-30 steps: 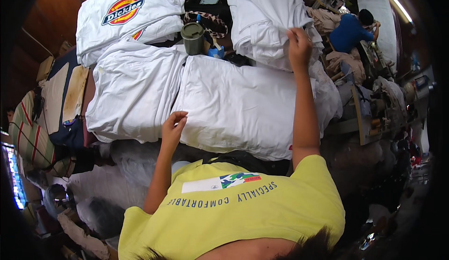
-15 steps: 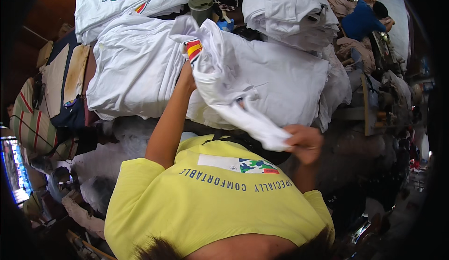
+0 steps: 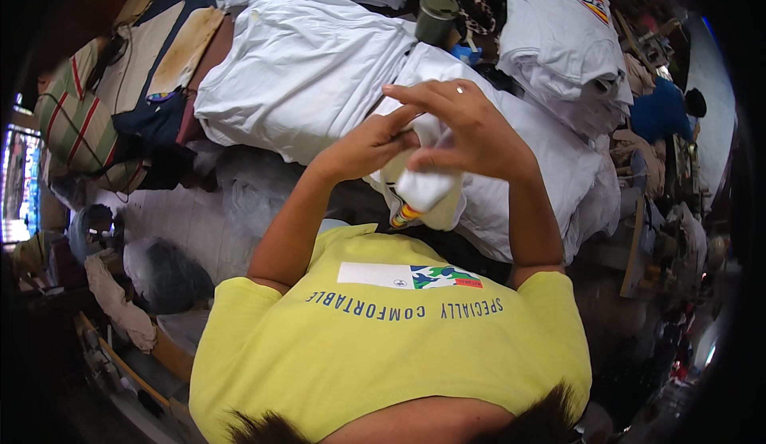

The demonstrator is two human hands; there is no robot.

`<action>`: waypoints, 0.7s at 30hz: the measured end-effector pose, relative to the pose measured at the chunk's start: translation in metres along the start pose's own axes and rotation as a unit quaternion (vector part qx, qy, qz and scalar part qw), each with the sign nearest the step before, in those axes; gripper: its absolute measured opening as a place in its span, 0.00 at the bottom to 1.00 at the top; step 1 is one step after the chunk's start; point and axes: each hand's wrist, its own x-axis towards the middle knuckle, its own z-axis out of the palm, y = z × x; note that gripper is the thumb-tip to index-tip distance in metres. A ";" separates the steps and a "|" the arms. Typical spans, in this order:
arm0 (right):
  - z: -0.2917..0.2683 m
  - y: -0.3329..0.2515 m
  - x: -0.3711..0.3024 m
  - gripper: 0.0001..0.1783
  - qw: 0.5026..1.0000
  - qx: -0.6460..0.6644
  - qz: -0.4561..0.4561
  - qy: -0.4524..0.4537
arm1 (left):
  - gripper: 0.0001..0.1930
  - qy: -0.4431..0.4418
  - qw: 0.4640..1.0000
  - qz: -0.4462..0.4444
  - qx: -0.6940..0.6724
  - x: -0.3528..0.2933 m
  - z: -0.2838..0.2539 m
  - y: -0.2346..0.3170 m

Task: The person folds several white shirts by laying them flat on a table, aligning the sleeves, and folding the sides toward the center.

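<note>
A bunched white T-shirt (image 3: 432,192) with a red and yellow print hangs between my two hands, in front of my chest. My left hand (image 3: 363,145) is closed on its upper part, with the fingertips partly hidden in the cloth. Over the same cloth reaches my right hand (image 3: 472,129), its fingers stretched out to the left and the thumb apart, against the fabric. Beneath and behind them lies a wide layer of white shirts (image 3: 527,173). To the left is a spread pile of white T-shirts (image 3: 299,65).
A dark lidded cup (image 3: 436,17) stands behind the shirts, beside a leopard-print cloth (image 3: 471,5). At the back right rises a folded stack of printed white T-shirts (image 3: 558,37). A striped cushion-like bundle (image 3: 84,125) sits far left. Another person in blue (image 3: 661,110) is at the right.
The T-shirt, stretched out diagonally before, is now bunched close to my chest. My right hand has moved up and left to meet my left hand, and the view has shifted.
</note>
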 end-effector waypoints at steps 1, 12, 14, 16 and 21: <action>0.008 0.010 0.007 0.44 1.000 -0.006 0.004 0.016 | 0.22 -0.014 0.999 -0.043 0.007 -0.002 -0.013 0.013; 0.025 0.058 0.023 0.09 0.986 0.096 0.048 0.132 | 0.26 0.337 0.937 0.048 -0.078 -0.079 -0.115 0.023; 0.004 0.063 0.030 0.10 0.959 -0.006 -0.060 0.278 | 0.24 0.420 0.904 0.067 0.037 -0.087 -0.130 0.023; -0.009 0.046 0.029 0.12 0.955 0.048 0.033 0.291 | 0.24 0.357 0.919 -0.013 0.169 -0.104 -0.144 0.023; -0.022 0.012 0.051 0.16 0.935 -0.039 0.021 0.352 | 0.14 0.296 0.904 -0.238 0.194 -0.143 -0.166 -0.038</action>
